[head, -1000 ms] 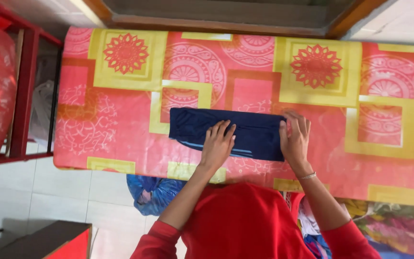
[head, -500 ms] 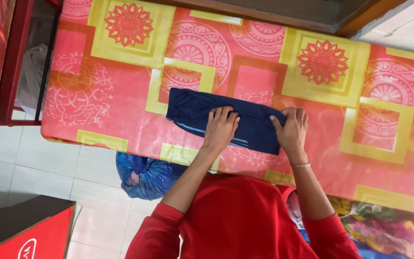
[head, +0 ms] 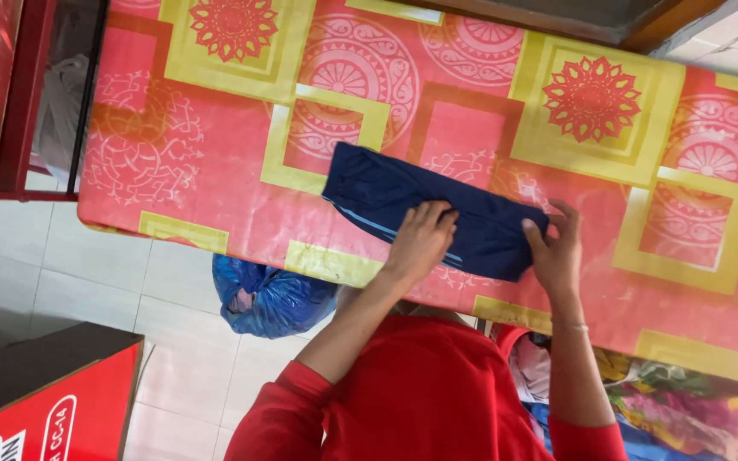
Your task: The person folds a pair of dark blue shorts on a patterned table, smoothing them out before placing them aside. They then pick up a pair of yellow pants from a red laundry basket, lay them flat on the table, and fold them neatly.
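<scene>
A folded dark blue garment (head: 386,192) with a thin light stripe lies on a table under a red and yellow patterned cloth (head: 215,145). My left hand (head: 420,239) rests palm down on the garment's near edge, around its middle. At the garment's right end, my right hand (head: 554,248) grips the fold with its fingers curled over the fabric. Both arms wear red sleeves.
A blue plastic bag (head: 271,299) sits on the white tiled floor under the table's near edge. Colourful clothes (head: 668,401) lie piled at the lower right. A red box (head: 44,393) stands at the lower left, a red metal frame (head: 23,94) at the left.
The view has tilted and shifted, so the table sits more to the right. My two hands stay on the blue garment, the left near its middle and the right at its end.
</scene>
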